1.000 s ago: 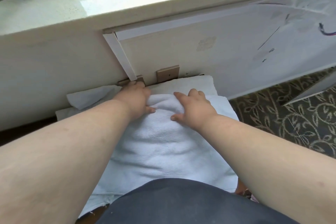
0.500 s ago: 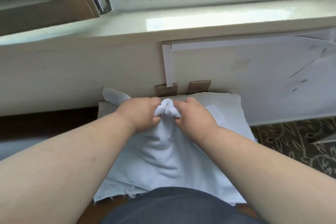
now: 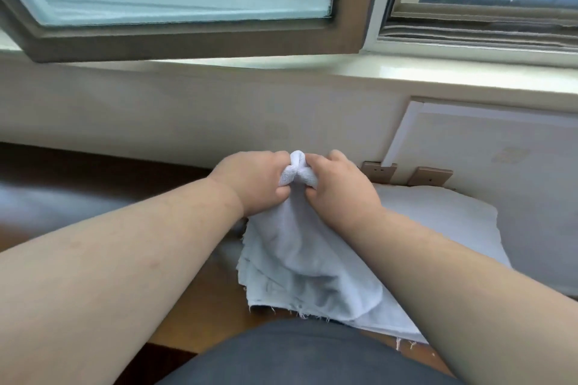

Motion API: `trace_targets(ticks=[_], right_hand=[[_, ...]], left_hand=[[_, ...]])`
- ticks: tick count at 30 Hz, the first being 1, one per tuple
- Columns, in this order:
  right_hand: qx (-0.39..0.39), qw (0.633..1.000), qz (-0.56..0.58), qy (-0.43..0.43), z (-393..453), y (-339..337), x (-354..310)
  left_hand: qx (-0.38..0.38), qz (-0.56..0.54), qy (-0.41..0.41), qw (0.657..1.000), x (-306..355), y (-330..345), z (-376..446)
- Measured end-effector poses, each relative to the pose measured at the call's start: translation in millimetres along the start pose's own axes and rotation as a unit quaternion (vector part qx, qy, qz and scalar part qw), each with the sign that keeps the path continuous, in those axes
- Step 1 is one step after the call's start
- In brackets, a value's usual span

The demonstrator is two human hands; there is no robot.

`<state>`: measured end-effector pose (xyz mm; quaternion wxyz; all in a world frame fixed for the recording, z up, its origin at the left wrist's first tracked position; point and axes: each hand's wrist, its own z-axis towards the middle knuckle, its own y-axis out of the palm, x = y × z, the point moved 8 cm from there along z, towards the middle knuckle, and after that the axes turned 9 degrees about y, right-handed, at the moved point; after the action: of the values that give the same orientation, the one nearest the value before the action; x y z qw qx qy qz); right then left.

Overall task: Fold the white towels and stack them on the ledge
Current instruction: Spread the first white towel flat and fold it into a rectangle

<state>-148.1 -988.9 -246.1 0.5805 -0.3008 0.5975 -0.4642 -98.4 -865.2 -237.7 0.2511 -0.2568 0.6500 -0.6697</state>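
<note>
A folded white towel point(image 3: 300, 262) hangs bunched from both my hands, lifted at its far edge. My left hand point(image 3: 253, 178) and my right hand point(image 3: 341, 184) pinch the top of it side by side, knuckles nearly touching. Its lower part rests on a flat pile of white cloth point(image 3: 438, 222) with frayed edges, lying on a wooden surface point(image 3: 200, 306). The pale window ledge point(image 3: 438, 75) runs across the view above and beyond my hands.
An open window sash point(image 3: 194, 37) tilts inward over the left part of the ledge. Below the ledge is a cream wall point(image 3: 156, 122) with a white panel point(image 3: 488, 147) and two small wooden blocks point(image 3: 406, 172) at its foot.
Both hands went from pressing flat on the towel to pinching its far edge and lifting it. The view has tilted up and swung left, bringing the window into sight.
</note>
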Motion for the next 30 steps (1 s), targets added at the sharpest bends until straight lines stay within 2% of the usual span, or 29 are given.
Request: trace_targets(ticks=[7, 13, 24, 30], right_hand=[[0.068, 0.996, 0.007, -0.050, -20.2, 15.4, -150.5], [0.104, 0.987, 0.002, -0.123, -40.7, 46.7, -306.9], [0.080, 0.972, 0.062, -0.210, -31.5, 106.4, -516.4], [0.055, 0.966, 0.069, -0.244, -3.0, 177.2, -590.6]], left_hand=[[0.073, 0.014, -0.012, 0.997, -91.4, -51.1, -110.0], [0.104, 0.065, -0.038, 0.992, -196.5, -96.5, -232.5], [0.177, 0.099, -0.136, 0.970, -363.4, -133.7, -371.6], [0.159, 0.125, -0.186, 0.961, -452.4, -108.8, -411.7]])
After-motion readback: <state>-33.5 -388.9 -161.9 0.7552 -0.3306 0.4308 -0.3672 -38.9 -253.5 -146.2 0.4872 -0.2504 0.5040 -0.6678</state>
